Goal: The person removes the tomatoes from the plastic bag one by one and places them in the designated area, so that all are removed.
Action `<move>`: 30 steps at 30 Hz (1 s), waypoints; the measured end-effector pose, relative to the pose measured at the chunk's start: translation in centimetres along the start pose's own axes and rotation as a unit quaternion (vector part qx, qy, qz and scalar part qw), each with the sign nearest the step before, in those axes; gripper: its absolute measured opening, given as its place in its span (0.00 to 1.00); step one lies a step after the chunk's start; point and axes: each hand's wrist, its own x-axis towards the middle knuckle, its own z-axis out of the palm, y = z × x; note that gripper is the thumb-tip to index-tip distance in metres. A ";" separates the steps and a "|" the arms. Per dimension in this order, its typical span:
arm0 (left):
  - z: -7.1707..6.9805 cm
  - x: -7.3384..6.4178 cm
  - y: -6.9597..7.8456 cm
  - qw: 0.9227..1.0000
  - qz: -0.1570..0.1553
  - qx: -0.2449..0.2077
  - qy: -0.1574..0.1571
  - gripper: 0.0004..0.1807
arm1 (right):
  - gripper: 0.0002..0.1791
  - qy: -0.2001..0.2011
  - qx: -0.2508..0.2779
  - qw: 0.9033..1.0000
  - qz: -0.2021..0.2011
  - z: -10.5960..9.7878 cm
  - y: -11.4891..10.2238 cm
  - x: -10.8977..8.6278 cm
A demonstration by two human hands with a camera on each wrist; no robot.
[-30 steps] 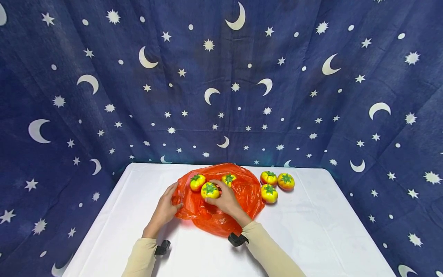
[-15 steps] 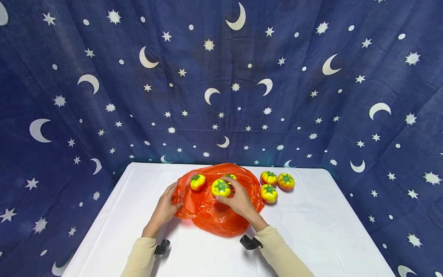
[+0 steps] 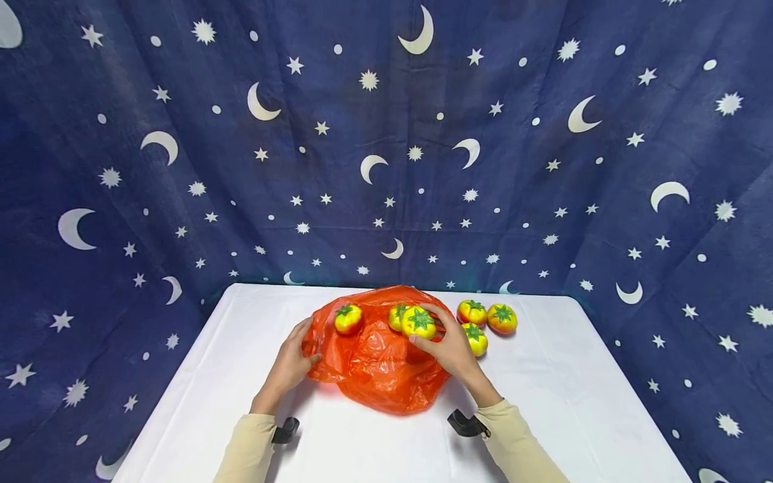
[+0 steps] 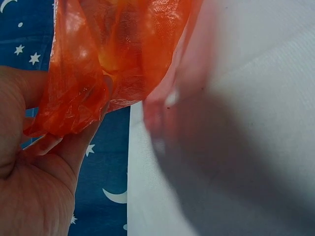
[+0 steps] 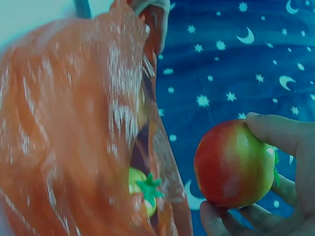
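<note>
A red plastic bag (image 3: 386, 379) lies spread on the table, its left edge held by my left hand (image 3: 292, 362). In the left wrist view the fingers and thumb pinch a fold of the bag (image 4: 74, 98). My right hand (image 3: 457, 349) grips a yellow-red tomato (image 3: 419, 325) with a green star-shaped top, raised over the bag's right side. Up close, the right wrist view shows that tomato (image 5: 231, 167) between thumb and fingers, beside the bag's opening. Two more tomatoes show at the bag: one at the left (image 3: 347, 320), another (image 3: 395, 316) partly hidden behind the held one.
To the right of the bag, three tomatoes sit grouped on the white tablecloth (image 3: 561, 389): a back one (image 3: 471, 313), a right one (image 3: 502, 320) and a front one (image 3: 478, 342) partly hidden by the right hand. A blue curtain (image 3: 386, 168) with moons and stars surrounds the table.
My right hand has carried the tomato rightward across the bag, from near the left tomato to the bag's right side. The left hand stays at the bag's left edge.
</note>
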 end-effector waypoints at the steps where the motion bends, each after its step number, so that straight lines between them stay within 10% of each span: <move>1: 0.0 0.0 0.0 1.000 -0.002 -0.003 -0.003 0.46 | 0.36 0.003 0.001 1.000 0.003 -0.4 0.1 0.0; 30: 0.2 0.3 0.0 1.000 -0.016 0.004 -0.020 0.46 | 0.39 0.067 -0.022 0.995 0.067 -7.1 4.5 -1.2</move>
